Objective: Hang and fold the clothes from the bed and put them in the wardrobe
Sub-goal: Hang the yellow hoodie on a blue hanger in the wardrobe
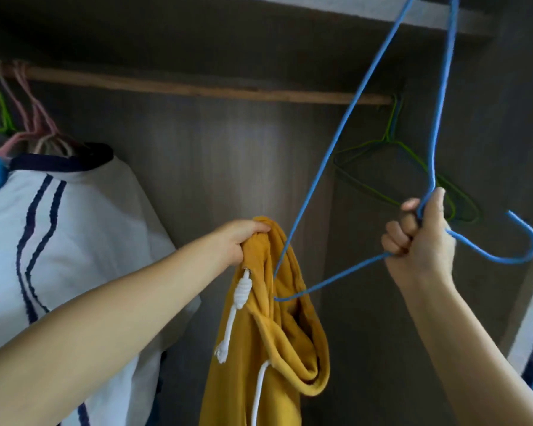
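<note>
Left hand (240,241) pinched shut on mustard hoodie (277,333) top edge; right hand (419,238) fisted around blue hanger (330,142) neck. Bare wooden rail (197,87) stretch far, between.

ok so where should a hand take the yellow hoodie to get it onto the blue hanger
Grip the yellow hoodie at its neck opening, from above, where the left hand already bunches it. The garment hangs straight down from there, and one corner of the blue hanger in the right hand is already at that opening.

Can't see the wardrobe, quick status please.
Left hand gripping yellow hoodie. Right hand gripping blue hanger, one corner inside hoodie. Rail unobstructed mid-span.
</note>
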A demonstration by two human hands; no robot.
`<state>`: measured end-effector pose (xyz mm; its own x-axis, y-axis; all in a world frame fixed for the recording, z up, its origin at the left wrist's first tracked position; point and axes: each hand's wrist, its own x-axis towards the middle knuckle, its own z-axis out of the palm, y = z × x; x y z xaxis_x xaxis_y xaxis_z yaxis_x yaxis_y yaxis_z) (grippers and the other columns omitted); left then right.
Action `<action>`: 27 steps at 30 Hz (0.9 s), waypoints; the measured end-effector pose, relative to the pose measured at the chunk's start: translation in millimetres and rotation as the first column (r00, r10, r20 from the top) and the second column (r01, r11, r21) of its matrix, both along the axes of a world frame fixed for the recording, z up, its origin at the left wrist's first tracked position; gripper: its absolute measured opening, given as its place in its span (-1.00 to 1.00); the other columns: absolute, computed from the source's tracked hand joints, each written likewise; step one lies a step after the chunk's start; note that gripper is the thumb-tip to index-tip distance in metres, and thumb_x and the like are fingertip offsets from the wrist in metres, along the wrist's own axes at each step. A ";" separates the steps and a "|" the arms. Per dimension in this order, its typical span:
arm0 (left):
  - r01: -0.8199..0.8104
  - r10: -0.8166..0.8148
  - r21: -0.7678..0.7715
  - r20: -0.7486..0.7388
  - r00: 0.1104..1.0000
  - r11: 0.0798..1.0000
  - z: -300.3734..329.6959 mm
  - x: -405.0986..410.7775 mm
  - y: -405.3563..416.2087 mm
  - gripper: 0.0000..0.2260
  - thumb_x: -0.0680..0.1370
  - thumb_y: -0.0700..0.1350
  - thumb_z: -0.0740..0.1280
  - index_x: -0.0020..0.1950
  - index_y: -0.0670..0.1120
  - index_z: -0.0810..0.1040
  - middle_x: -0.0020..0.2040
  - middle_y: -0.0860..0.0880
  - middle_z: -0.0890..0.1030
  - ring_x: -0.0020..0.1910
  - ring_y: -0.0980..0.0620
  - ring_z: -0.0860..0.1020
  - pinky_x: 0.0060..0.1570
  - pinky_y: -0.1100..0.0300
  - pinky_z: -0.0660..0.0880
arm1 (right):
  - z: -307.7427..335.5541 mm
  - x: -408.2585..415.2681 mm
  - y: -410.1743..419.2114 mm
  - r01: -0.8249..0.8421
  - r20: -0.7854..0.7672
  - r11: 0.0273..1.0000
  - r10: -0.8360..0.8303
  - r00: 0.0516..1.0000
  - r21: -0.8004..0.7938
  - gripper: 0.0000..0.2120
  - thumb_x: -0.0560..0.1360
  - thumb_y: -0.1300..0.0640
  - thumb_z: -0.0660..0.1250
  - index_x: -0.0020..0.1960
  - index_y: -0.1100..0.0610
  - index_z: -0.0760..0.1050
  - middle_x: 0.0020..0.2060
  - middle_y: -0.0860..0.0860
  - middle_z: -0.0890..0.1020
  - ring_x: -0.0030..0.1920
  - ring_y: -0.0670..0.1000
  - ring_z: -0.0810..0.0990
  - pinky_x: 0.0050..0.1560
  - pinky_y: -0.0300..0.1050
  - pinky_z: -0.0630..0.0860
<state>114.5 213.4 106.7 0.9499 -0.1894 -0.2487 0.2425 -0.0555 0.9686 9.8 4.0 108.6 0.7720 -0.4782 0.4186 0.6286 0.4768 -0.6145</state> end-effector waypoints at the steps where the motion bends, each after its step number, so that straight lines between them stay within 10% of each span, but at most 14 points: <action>1: 0.024 -0.024 0.007 0.002 1.000 1.000 1.4 -4.1 -2.5 -0.84 0.59 -0.19 0.28 0.00 -0.29 0.54 -0.27 -0.16 0.62 -0.21 -0.11 0.59 -0.08 -0.03 0.52 | -3.1 -3.8 10.0 -0.014 0.026 1.000 0.013 1.000 0.012 -0.49 0.62 -0.13 0.06 -0.41 0.05 0.44 -0.59 -0.11 0.11 -0.61 -0.16 0.05 -0.58 -0.31 -0.03; 7: -0.090 0.104 -0.116 0.120 0.987 0.989 31.2 -4.1 21.4 -0.74 0.62 -0.21 0.19 -0.25 -0.22 0.46 -0.60 -0.11 0.52 -0.67 0.03 0.50 -0.65 0.21 0.45 | -47.0 -10.6 48.1 -0.255 -0.270 0.864 0.145 0.952 -0.435 -0.62 0.56 -0.08 0.11 -0.19 0.21 0.44 -0.53 -0.04 0.17 -0.57 -0.12 0.11 -0.57 -0.27 0.04; 13: -0.251 0.256 -0.173 0.006 0.967 0.952 11.7 7.3 67.4 -0.77 0.60 -0.18 0.20 -0.25 -0.18 0.44 -0.51 -0.10 0.56 -0.37 -0.04 0.50 -0.08 0.04 0.49 | -29.3 -27.4 40.2 -0.536 -0.606 0.538 0.058 0.794 -0.651 -0.60 0.64 -0.04 0.06 -0.15 0.21 0.48 -0.49 -0.01 0.21 -0.53 -0.10 0.13 -0.56 -0.26 0.08; 21: -0.220 0.172 -0.208 -0.224 0.959 0.953 -30.6 27.6 93.1 -0.80 0.49 -0.09 0.32 -0.30 -0.13 0.52 -0.37 -0.13 0.59 -0.37 -0.11 0.58 -0.26 0.04 0.54 | -34.1 -49.1 34.6 -0.692 -0.738 0.260 -0.183 0.650 -0.674 -0.58 0.62 -0.11 0.08 -0.18 0.15 0.51 -0.52 -0.03 0.28 -0.52 -0.09 0.18 -0.56 -0.27 0.17; 24: -0.143 0.123 -0.124 -0.159 0.980 0.982 -48.1 32.1 83.5 -0.80 0.58 -0.11 0.28 -0.22 -0.17 0.52 -0.44 -0.15 0.60 -0.52 -0.07 0.58 -0.47 0.08 0.56 | -29.0 -53.3 28.7 -0.702 -0.734 0.216 -0.220 0.642 -0.679 -0.57 0.63 -0.11 0.08 -0.19 0.15 0.52 -0.52 -0.03 0.27 -0.52 -0.09 0.17 -0.56 -0.28 0.15; 27: -0.151 0.150 0.023 0.045 0.988 0.988 -63.4 37.1 71.4 -0.90 0.57 -0.18 0.31 -0.15 -0.13 0.49 -0.27 -0.16 0.56 -0.33 -0.07 0.54 -0.26 0.06 0.55 | -23.4 -52.8 20.6 -0.718 -0.746 0.208 -0.243 0.620 -0.664 -0.58 0.63 -0.11 0.09 -0.18 0.12 0.54 -0.51 -0.04 0.31 -0.52 -0.09 0.22 -0.55 -0.29 0.19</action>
